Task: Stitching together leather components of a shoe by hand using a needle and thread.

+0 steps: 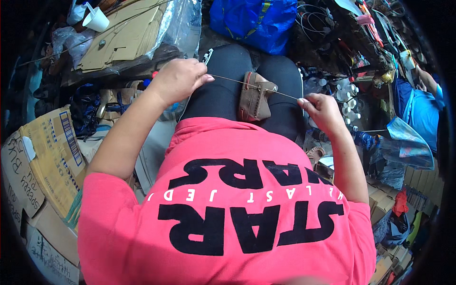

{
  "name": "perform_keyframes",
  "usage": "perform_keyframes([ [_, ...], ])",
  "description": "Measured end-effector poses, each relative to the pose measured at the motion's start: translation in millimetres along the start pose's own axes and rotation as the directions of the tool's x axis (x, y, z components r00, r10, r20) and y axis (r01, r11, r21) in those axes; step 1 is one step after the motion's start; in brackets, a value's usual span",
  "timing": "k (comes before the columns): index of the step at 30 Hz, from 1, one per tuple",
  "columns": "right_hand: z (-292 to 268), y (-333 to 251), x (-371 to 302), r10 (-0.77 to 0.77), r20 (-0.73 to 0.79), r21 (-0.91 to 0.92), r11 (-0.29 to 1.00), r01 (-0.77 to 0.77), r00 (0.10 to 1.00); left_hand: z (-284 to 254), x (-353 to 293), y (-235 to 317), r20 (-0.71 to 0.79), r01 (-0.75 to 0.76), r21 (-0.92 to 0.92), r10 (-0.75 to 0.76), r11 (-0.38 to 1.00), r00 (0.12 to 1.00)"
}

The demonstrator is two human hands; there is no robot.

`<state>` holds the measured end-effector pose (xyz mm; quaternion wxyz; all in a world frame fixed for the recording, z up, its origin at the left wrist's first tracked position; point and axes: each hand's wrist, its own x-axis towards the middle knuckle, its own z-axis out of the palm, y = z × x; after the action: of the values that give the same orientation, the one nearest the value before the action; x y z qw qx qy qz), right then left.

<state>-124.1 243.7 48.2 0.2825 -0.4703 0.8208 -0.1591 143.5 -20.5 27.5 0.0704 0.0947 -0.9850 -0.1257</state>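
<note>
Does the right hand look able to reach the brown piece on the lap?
Probably yes: only thread crosses the gap between the right hand and the brown piece, though that hand is pinching the thread.

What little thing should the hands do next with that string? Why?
Maybe gently pull the string outward to snug it: the left hand and right hand pinch it on opposite sides, and it runs nearly straight across the brown stitched piece.
</note>
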Motion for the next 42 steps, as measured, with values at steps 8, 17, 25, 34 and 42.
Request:
perform_keyframes([
  [8, 9.3, 46.6, -20.3, -0.277, -0.197, -0.418, 0.891, 0.175, 0.94, 12.4, -11.6, -31.9, -0.124, -0.1, 0.136, 0.117, 0.986, 0.985],
  [17, 19.6, 0.4, 68.5, -0.491, 0.072, 0.207, 0.859, 0.468, 0.868, 15.7, 85.9, 33.9, 0.176, -0.136, -0.334, 0.204, 0.933, 0.963],
  [25, 34.1, -38.9, 31.4, -0.357, 0.07, -0.094, 0.927, 0.362, 0.932, 41.8, 92.4, 57.1, 0.272, -0.092, -0.526, 0.27, 0.846, 0.924],
  [34, 8.9, -27.5, -9.2, -0.206, -0.189, 0.096, 0.969, 0.226, 0.96, 44.9, 89.5, 36.2, 0.292, 0.027, -0.682, 0.238, 0.731, 0.926],
  [42, 36.6, -27.9, -3.6, -0.382, -0.274, -0.213, 0.919, 0.331, 0.883, 42.1, 90.1, 41.3, 0.328, 0.074, -0.687, 0.218, 0.723, 0.919],
])
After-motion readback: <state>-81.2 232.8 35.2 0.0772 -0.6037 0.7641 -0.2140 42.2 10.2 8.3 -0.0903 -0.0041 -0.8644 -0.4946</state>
